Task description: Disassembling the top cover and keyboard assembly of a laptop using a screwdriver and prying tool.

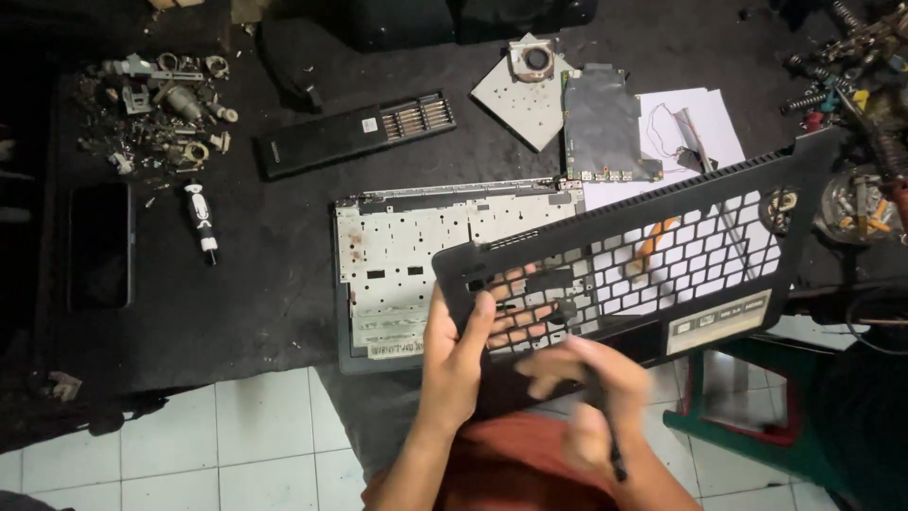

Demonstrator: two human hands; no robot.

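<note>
Frame (624, 255) — the black laptop keyboard frame full of square holes — was held up over the dark mat (265, 274), tilted, just above the grey metal tray (416, 255) lying flat there. Left hand (463, 355) gripped its near corner, thumb on top and fingers showing through the holes. Right hand (591, 388) was closed around a thin dark tool (610, 435), its tip near the frame's lower edge. To do this well, the left hand likely needed a firm, steady hold, and the tool gentle little pushes — the thin plastic bars could snap. Right hand was blurry, so I could not tell just where the tool touched. Far end of the frame hid some small parts behind it. A screwdriver (200, 222) and a heap of bits (161, 104) lay well apart
</note>
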